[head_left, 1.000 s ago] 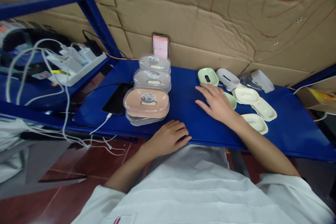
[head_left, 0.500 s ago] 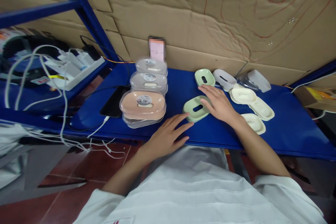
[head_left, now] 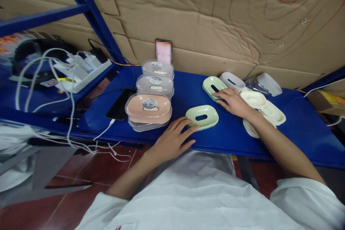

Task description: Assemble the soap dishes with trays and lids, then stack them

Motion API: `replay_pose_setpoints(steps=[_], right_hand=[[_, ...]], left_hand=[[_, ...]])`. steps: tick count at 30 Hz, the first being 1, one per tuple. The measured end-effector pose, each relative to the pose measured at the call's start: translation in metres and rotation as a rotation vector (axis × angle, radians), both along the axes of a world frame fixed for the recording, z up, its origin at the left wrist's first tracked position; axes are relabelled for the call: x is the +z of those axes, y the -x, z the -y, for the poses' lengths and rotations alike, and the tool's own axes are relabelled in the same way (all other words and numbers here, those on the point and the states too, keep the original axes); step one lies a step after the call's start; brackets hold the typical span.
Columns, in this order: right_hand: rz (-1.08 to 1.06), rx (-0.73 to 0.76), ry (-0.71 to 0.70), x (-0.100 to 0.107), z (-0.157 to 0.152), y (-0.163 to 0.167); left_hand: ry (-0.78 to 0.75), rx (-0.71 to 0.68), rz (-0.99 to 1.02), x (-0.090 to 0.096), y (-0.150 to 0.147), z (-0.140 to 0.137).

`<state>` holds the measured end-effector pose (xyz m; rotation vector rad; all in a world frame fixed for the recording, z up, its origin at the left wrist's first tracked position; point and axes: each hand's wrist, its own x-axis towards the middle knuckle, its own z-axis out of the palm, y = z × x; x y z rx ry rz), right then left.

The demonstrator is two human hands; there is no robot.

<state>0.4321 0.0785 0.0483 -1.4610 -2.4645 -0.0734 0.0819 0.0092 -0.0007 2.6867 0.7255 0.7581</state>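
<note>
My left hand (head_left: 176, 138) rests at the near left side of a light green oval soap dish (head_left: 210, 119) with a slot in its floor. Its fingers are spread, with the tips touching the rim. Farther back, my right hand (head_left: 235, 102) pinches the near right rim of a second green soap dish (head_left: 207, 85), fingertips over the edge and thumb below. This dish sits slightly tilted, in front of a pale grey-purple slotted dish (head_left: 232, 79). Several cream oval trays (head_left: 252, 99) lie beside and under my right forearm.
On the left stand stacked lidded soap boxes, a peach one (head_left: 134, 105) and grey ones (head_left: 155, 82). A black phone (head_left: 121, 104) with a white cable lies beside them. Clear and whitish covers (head_left: 269, 84) sit at the back right. A power strip (head_left: 94, 73) holds several chargers.
My right hand has moved from between the green dishes to the rear one, which has turned and come nearer. The front green dish has slid slightly towards me. The cream trays have shifted.
</note>
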Motion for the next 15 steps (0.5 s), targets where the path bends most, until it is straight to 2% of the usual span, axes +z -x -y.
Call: replay_pose_setpoints(steps=[3,5,11,15], right_hand=[[-0.093,0.108,0.043,0.0,0.004,-0.019],[-0.144,0.133,0.024,-0.002,0.008,-0.027],[-0.088,-0.026,-0.102,-0.014,0.008,-0.033],[-0.077,-0.107,0.013,-0.021,0.005,-0.034]], left_hand=[[0.021,0.018,0.01,-0.002,0.0,0.0],[0.027,0.033,0.028,-0.002,0.0,-0.001],[0.024,0.057,0.064,-0.003,0.0,-0.001],[-0.002,0.047,0.072,-0.002,0.001,-0.001]])
